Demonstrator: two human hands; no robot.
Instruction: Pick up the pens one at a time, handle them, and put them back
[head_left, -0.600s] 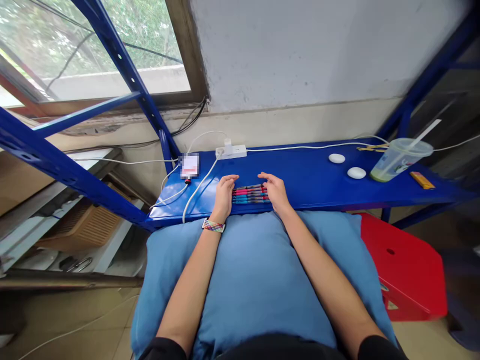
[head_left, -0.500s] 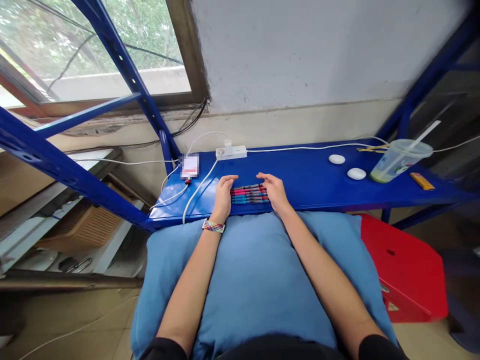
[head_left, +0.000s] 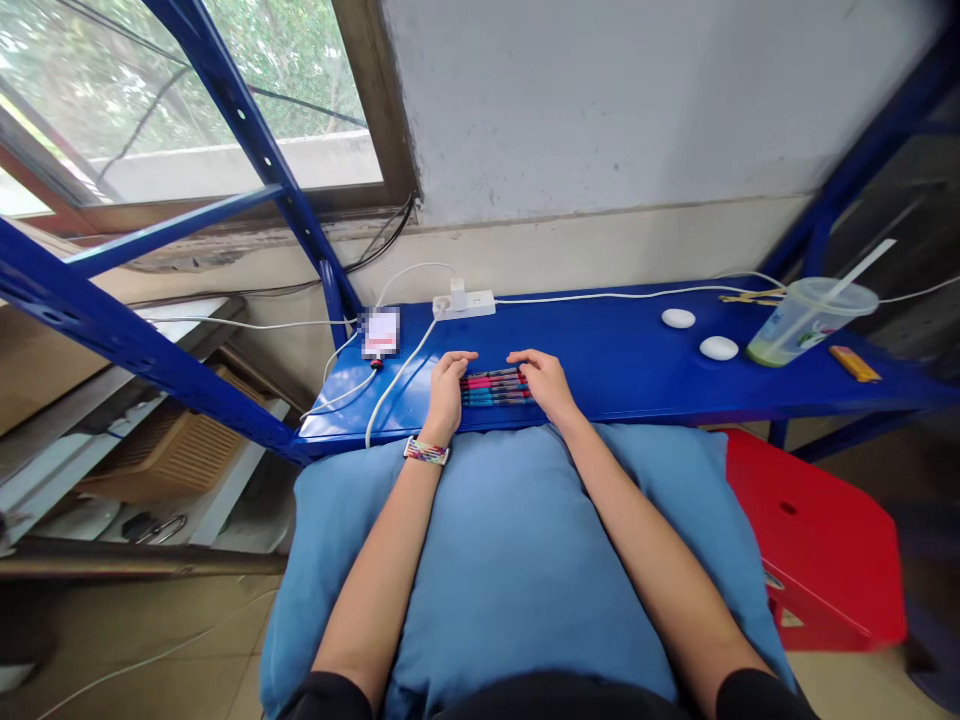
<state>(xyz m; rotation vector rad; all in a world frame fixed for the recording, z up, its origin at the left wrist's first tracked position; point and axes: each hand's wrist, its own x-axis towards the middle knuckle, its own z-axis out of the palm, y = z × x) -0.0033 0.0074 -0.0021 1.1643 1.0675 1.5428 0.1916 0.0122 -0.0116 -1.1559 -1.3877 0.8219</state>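
Several pens (head_left: pixel 495 387) lie side by side on the blue shelf (head_left: pixel 615 360), pink and red ones towards the back, blue ones at the front. At their left ends stands my left hand (head_left: pixel 448 390), its palm side against them and its fingers stretched to the right above the row. My right hand (head_left: pixel 546 384) is at the right ends, covering them, with fingers reaching left. Both hands are open, one on each side of the row, with a gap between their fingertips. A patterned band (head_left: pixel 427 451) is on my left wrist.
A power strip (head_left: pixel 472 304) with white cables lies behind the pens. To the right are two white oval objects (head_left: pixel 678 318), a plastic cup (head_left: pixel 802 325) with a straw and an orange packet (head_left: pixel 855 364). A blue pillow (head_left: pixel 540 540) lies under my forearms.
My right hand has shifted slightly left along the pens, covering more of their right ends. My left hand has hardly moved. The view has turned a little.
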